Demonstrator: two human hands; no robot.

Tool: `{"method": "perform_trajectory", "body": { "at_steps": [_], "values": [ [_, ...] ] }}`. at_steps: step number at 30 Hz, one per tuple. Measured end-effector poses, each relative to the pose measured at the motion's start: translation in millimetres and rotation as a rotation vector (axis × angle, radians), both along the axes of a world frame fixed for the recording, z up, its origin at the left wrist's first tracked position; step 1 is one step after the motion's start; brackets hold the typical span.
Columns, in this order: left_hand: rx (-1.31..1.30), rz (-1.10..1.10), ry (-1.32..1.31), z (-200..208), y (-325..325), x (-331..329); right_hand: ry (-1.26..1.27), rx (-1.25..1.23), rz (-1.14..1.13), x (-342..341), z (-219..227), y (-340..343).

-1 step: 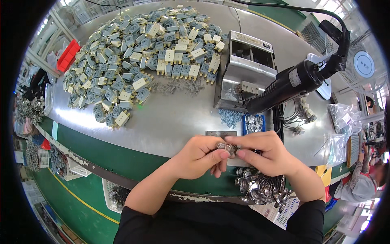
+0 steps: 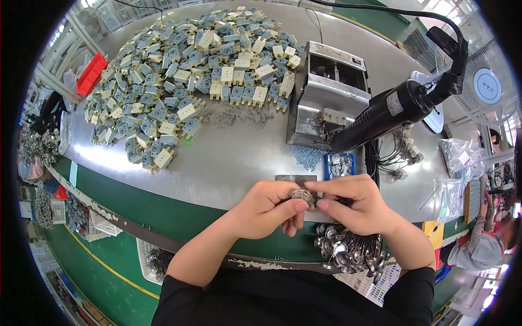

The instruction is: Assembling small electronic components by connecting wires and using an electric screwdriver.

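Observation:
Between my two hands, over the near edge of the steel table, is a small round silver metal part (image 2: 300, 196) with a coil-like ring. My left hand (image 2: 265, 211) pinches it with thumb and fingers. From the other side my right hand (image 2: 353, 202) is closed, thumb and index finger at the part's right edge; whatever its fingertips grip there is too small to tell. Under my right forearm a bunch of round shiny metal caps (image 2: 341, 255) on dark leads hangs at the table's edge. A flat metal plate (image 2: 296, 178) lies just beyond my hands.
Grey-and-cream switch-like blocks (image 2: 179, 76) are heaped at the far left, with loose springs (image 2: 234, 116) beside them. A metal fixture (image 2: 331, 92) stands ahead, a black power screwdriver (image 2: 380, 115) slanting over it. Blue screws (image 2: 308, 157) and a blue tray (image 2: 340, 165) of metal pieces lie nearer.
My right index finger has shifted very slightly to the right on the part. Otherwise the scene is the same.

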State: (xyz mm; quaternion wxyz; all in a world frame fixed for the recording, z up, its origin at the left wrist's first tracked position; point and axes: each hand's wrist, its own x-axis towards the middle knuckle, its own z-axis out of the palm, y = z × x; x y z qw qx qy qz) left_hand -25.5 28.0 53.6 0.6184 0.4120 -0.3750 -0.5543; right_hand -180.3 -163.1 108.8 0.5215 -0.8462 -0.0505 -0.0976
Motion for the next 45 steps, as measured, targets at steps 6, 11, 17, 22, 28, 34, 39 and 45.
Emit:
{"method": "perform_trajectory", "body": {
  "at_steps": [6, 11, 17, 22, 28, 34, 39, 45],
  "values": [
    [-0.120, 0.235, -0.544, -1, -5, -11, -0.010, -0.113, -0.038, -11, -3, 9],
    [-0.295, 0.484, -0.984, -2, -9, -14, -0.019, -0.114, -0.001, -8, 2, 5],
    [-0.023, 0.097, 0.161, 1, 2, -17, 0.037, -0.032, 0.034, -2, 6, 3],
    [-0.115, 0.176, -0.616, 21, 22, 15, 0.319, -0.037, -0.058, -5, 20, 8],
    [0.544, 0.997, -1.665, 10, 101, 90, 0.278, -0.685, -0.219, -21, -11, -20],
    [0.502, 1.066, -1.787, -28, 144, 107, 0.404, -0.772, -0.206, -15, -23, -26],
    [0.574, 0.874, -1.323, -30, 141, 92, 0.413, -0.782, -0.157, -18, -30, -30],
    [-0.025, 0.637, -0.022, -21, 112, 65, 0.323, -0.613, -0.224, -15, -18, -32]
  ]
}}
